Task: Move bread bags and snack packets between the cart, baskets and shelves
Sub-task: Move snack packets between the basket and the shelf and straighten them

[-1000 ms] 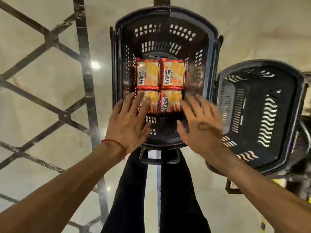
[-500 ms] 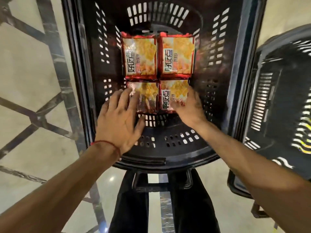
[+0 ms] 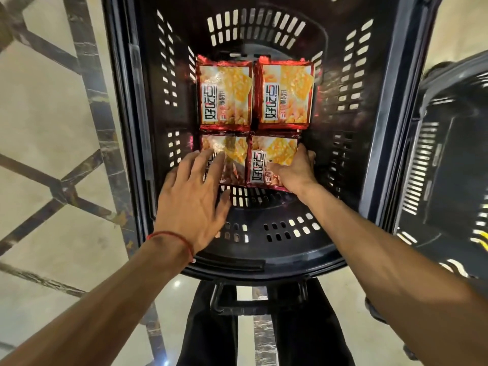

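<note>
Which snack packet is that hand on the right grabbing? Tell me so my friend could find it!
Look into the big dark basket in the middle, where four orange snack packets lie in a square. It is the near right packet. Only this one has the right hand gripping its outer edge; the left hand just rests flat on the near left packet.

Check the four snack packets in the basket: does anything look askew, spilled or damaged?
Nothing stands out. The four snack packets lie flat in a tidy two-by-two block on the floor of the basket, with no tear or spill in view. The left hand lies flat over the near-left packet; the right hand grips the near-right packet.
</note>
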